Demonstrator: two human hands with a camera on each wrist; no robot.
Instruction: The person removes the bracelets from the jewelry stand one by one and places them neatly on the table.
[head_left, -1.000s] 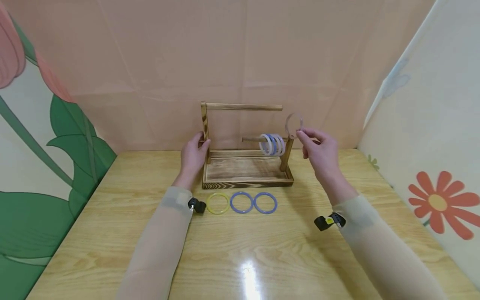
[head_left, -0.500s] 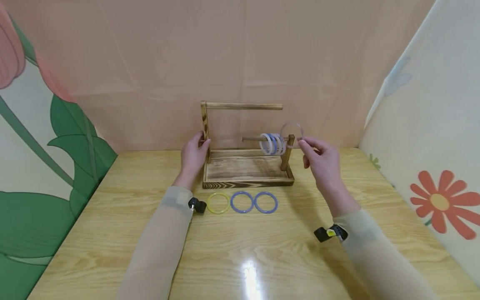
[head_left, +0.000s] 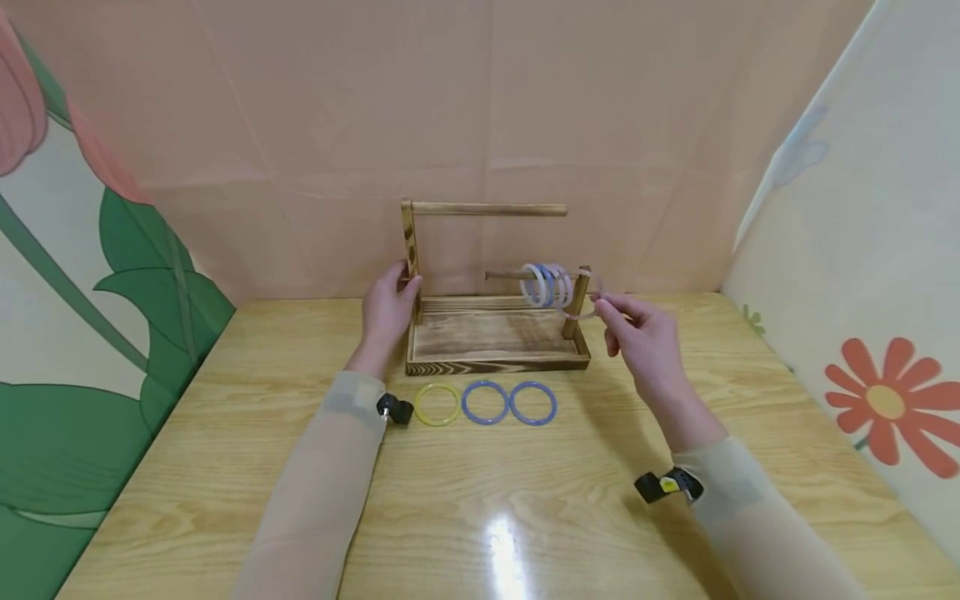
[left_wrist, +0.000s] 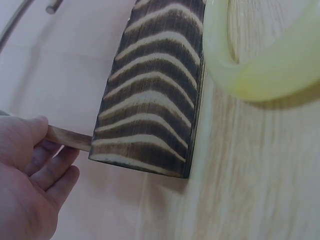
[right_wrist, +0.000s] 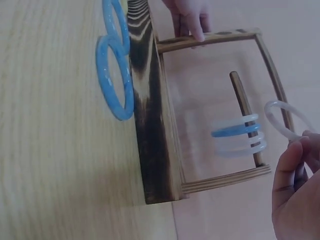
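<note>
A dark-grained wooden rack (head_left: 495, 343) stands at the table's far side. Its tall left post is gripped by my left hand (head_left: 388, 307); the left wrist view shows those fingers (left_wrist: 47, 172) curled round the post beside the rack's base (left_wrist: 155, 95). Three pale and blue rings (head_left: 547, 285) hang on the lower rod. My right hand (head_left: 606, 305) pinches a clear ring (head_left: 582, 310) just right of the rack's short right post. In the right wrist view the clear ring (right_wrist: 281, 120) sits off the rod's post end, near the hung rings (right_wrist: 237, 136).
A yellow ring (head_left: 437, 404) and two blue rings (head_left: 484, 402) (head_left: 533, 403) lie in a row in front of the rack. The wooden table (head_left: 480, 517) is walled by pink and flowered panels at the back and both sides.
My right hand has lowered the clear ring from above the short post down to beside it, slightly left. The left hand has stayed on the tall post.
</note>
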